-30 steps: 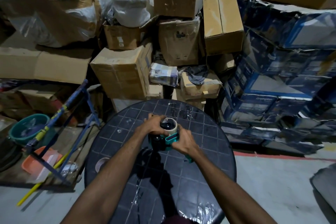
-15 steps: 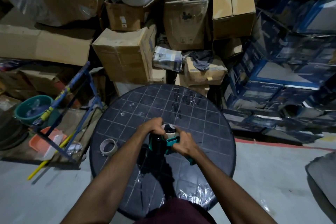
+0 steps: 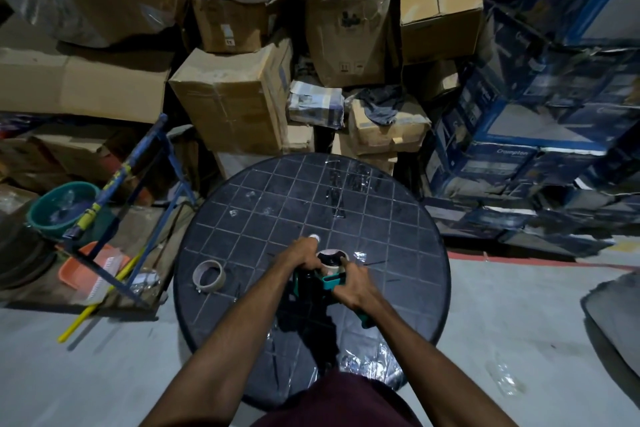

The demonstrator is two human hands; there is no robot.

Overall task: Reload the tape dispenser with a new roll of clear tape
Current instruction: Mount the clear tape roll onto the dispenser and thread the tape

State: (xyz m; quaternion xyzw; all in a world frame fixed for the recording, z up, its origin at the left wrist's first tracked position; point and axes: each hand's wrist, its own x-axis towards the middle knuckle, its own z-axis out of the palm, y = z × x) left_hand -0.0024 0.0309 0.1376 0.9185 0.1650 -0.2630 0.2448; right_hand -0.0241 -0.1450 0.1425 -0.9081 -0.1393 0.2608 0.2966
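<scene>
A teal and black tape dispenser (image 3: 327, 280) is held above the round dark table (image 3: 398, 218). A tape roll (image 3: 331, 261) with a pale core sits in the dispenser's top. My left hand (image 3: 300, 256) curls round the roll and the dispenser's left side. My right hand (image 3: 351, 284) grips the teal handle, whose end sticks out below my wrist. A second ring of tape (image 3: 209, 274) lies flat on the table's left part, apart from both hands.
Stacked cardboard boxes (image 3: 235, 97) stand behind the table, blue printed cartons (image 3: 536, 135) to the right. A blue metal frame (image 3: 131, 184), a green basin (image 3: 59, 208), an orange tray (image 3: 86, 267) and a yellow stick (image 3: 90, 308) lie at the left. Grey floor surrounds the table.
The view has tilted down and pulled back, so the table and the spare ring show more fully. Both hands keep the same hold on the dispenser and roll.
</scene>
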